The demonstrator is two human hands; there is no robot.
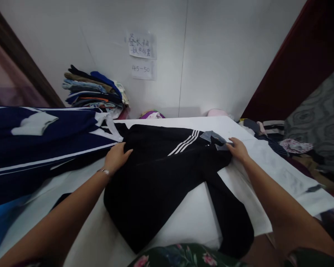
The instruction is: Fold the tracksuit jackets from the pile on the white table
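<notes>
A black long-sleeved top [161,170] lies spread on the white table, with three white stripes near the shoulder and a grey-blue collar. One sleeve hangs toward my body. At the garment's left edge, my left hand [117,158] is closed on the black cloth, thumb on top; its other fingertips are partly hidden. My right hand [237,149] pinches the collar end at the far right. Just left of my left hand are navy garments [58,148] with white stripes, and a folded white cloth [36,123] rests on them.
The white table [239,129] reaches to the wall. A tall stack of folded clothes [93,89] stands at the back left. More clothes [292,146] are heaped beyond the right edge. Two paper notes [143,70] hang on the wall. White sheets [289,174] lie at right.
</notes>
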